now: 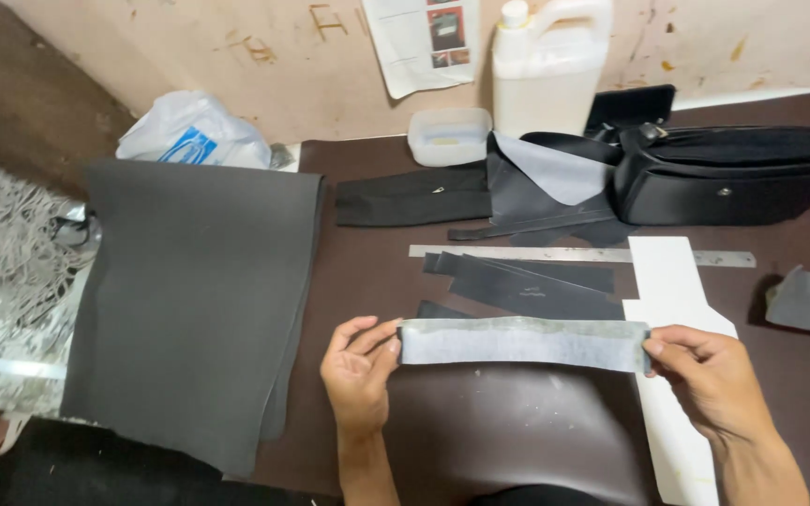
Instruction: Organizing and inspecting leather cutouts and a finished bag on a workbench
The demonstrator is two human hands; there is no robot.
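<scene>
The left hand point(360, 367) is closed in a pinch on the left end of a long grey strip point(523, 342), thumb and fingertips meeting at its short edge; the right hand point(705, 373) is closed in the same manner on the right end; the strip is thus held taut between the two, raised a little above the dark brown table point(480, 431), though whether its lower edge touches the surface cannot be told. The strip's long axis runs from left to right, nearly level and square to the line of sight, so that each hand lies at one end of that axis and neither is nearer to the middle than the other; the paler, faintly smeared face is turned upward.

Just beyond the strip, several black strips point(527, 286) are laid in a loose fan, their long axes roughly parallel to the held one; beyond these a steel ruler point(581, 254) is laid, likewise left to right. A white card template point(672, 309) is seen under and beside the right hand, running toward the near edge of the table. Well to the left, a large sheet of dark grey material point(194, 300) is draped over the table edge; at the far side black bag parts point(705, 173), a shallow white tub point(449, 136) and a white plastic jug point(550, 66) are set against the wall.
</scene>
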